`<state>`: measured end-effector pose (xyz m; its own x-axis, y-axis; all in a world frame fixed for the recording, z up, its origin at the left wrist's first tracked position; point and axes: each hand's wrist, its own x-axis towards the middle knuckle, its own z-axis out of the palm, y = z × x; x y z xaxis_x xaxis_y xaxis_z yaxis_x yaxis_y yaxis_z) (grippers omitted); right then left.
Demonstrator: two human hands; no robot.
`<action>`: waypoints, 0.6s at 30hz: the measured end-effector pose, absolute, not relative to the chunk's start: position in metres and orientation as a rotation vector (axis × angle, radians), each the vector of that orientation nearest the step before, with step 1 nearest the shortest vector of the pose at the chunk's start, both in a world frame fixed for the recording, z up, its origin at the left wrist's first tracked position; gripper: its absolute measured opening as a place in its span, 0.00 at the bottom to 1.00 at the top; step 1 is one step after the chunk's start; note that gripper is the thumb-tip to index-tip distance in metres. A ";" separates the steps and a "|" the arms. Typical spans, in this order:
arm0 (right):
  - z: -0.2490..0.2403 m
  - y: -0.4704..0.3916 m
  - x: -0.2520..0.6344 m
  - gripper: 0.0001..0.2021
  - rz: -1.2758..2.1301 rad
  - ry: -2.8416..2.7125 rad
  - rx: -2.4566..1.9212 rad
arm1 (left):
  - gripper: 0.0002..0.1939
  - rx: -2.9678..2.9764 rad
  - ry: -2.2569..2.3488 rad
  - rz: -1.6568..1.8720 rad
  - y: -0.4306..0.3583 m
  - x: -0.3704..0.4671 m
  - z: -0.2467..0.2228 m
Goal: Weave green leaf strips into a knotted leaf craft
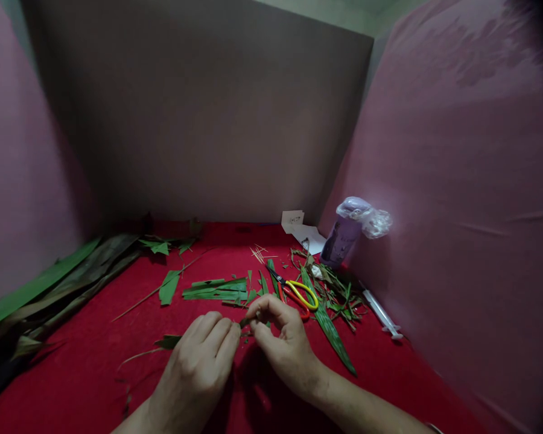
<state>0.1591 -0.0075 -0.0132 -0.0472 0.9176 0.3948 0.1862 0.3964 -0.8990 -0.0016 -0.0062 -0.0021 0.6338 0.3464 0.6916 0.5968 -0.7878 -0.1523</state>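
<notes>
My left hand (203, 355) is closed, its fingers curled round a leaf piece with the back of the hand toward me. A green leaf end (168, 342) and a thin stalk stick out on its left side; whether they belong to the held piece is hidden. My right hand (284, 340) pinches between thumb and forefinger at a small brownish-green leaf piece (247, 322) that spans the gap between both hands. Just beyond the right hand lie scissors (294, 290) with red and yellow handles. Cut green leaf strips (217, 289) lie flat past the left hand.
Long leaves (49, 283) are heaped at the left. Toothpicks (259, 254), white papers (308, 237) and a purple plastic-wrapped cup (342, 236) are at the back. Stems and scraps (337, 289), a long leaf (332, 337) and a syringe (382, 314) lie right. Pink-draped walls (457, 199) flank the red cloth.
</notes>
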 end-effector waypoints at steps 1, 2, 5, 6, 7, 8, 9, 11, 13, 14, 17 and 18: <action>-0.012 -0.007 0.160 0.08 0.789 -1.530 -1.035 | 0.19 -2.495 -0.750 -0.948 -0.006 -0.001 -0.002; -0.011 -0.007 0.160 0.08 0.779 -1.542 -1.033 | 0.19 -2.499 -0.744 -0.955 -0.006 -0.001 -0.002; -0.009 -0.006 0.162 0.10 0.833 -1.545 -0.986 | 0.18 -2.510 -0.711 -0.993 -0.006 0.000 -0.001; -0.009 -0.006 0.163 0.10 0.869 -1.546 -0.962 | 0.18 -2.519 -0.704 -1.006 -0.006 -0.001 -0.001; -0.008 -0.006 0.164 0.10 0.904 -1.554 -0.938 | 0.17 -2.532 -0.699 -1.023 -0.006 -0.001 -0.002; -0.008 -0.006 0.165 0.10 0.930 -1.565 -0.921 | 0.16 -2.554 -0.700 -1.039 -0.006 -0.001 -0.003; -0.007 -0.006 0.165 0.10 0.949 -1.579 -0.907 | 0.14 -2.580 -0.709 -1.058 -0.006 -0.002 -0.005; -0.006 -0.006 0.167 0.11 0.970 -1.604 -0.891 | 0.12 -2.651 -0.750 -1.101 -0.006 -0.003 -0.008; -0.004 -0.007 0.168 0.12 0.962 -1.636 -0.878 | 0.10 -2.710 -0.802 -1.147 -0.007 -0.003 -0.011; -0.003 -0.008 0.168 0.13 0.940 -1.657 -0.868 | 0.09 -2.726 -0.818 -1.166 -0.007 -0.003 -0.012; -0.001 -0.009 0.169 0.12 0.834 -1.714 -0.834 | 0.09 -2.759 -0.833 -1.174 -0.006 -0.003 -0.014; -0.001 -0.010 0.169 0.10 0.802 -1.720 -0.826 | 0.10 -2.781 -0.842 -1.173 -0.006 -0.003 -0.014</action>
